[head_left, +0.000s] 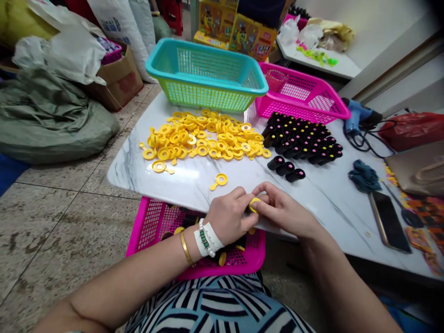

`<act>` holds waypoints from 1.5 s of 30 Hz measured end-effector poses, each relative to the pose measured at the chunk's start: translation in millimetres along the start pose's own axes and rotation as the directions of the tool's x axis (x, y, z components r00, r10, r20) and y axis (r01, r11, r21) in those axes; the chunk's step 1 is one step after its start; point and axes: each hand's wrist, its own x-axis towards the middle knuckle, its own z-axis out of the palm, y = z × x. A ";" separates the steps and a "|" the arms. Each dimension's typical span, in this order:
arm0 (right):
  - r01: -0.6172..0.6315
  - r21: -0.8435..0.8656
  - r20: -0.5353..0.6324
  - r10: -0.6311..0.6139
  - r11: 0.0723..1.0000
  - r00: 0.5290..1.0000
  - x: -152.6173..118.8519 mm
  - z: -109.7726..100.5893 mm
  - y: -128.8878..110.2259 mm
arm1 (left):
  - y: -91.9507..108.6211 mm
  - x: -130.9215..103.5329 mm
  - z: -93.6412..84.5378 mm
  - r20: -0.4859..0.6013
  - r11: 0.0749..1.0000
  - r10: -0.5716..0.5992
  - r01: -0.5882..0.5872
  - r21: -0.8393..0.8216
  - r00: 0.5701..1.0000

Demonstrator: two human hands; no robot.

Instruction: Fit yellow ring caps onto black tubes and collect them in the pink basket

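Observation:
Both hands meet at the table's front edge around a small part. My left hand (231, 215) is closed round a black cylinder, mostly hidden by the fingers. A yellow cap (254, 205) sits at its end, and my right hand (279, 208) pinches it between thumb and fingers. Just beyond my fingers lies one loose yellow ring cap (221, 179) with a tab. Farther back spreads a heap of yellow ring caps (208, 138). Black cylinders (301, 141) with pink or yellow ends stand in a block to the right, and three more (285, 169) lie in front of them.
Below the table edge, a pink basket (138, 231) holds black-and-yellow pieces. A teal basket (208, 83) and another pink basket (301, 92) stand at the back. On the right are a phone (390, 222), a dark cloth (364, 175) and a blue corded tool (357, 115).

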 end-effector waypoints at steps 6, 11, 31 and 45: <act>0.047 -0.004 -0.048 -0.048 0.999 0.998 -6.5 14.2 5.5 | -4.4 -7.6 -2.7 0.037 0.999 0.047 -0.048 0.019 0.998; 0.085 -0.023 -0.037 -0.085 0.996 0.996 -29.6 37.8 15.0 | -26.0 -21.6 -36.9 -0.231 0.977 0.092 -0.043 0.208 0.969; 0.141 -0.521 -0.465 -0.418 0.842 0.780 -23.3 7.3 29.8 | 1.9 114.1 -14.0 -0.090 0.990 0.133 -0.137 -0.035 0.987; 0.312 0.360 -0.537 -0.078 0.879 0.840 -36.3 -4.6 35.2 | -12.2 62.5 -26.2 0.071 0.984 0.172 -0.175 0.036 0.983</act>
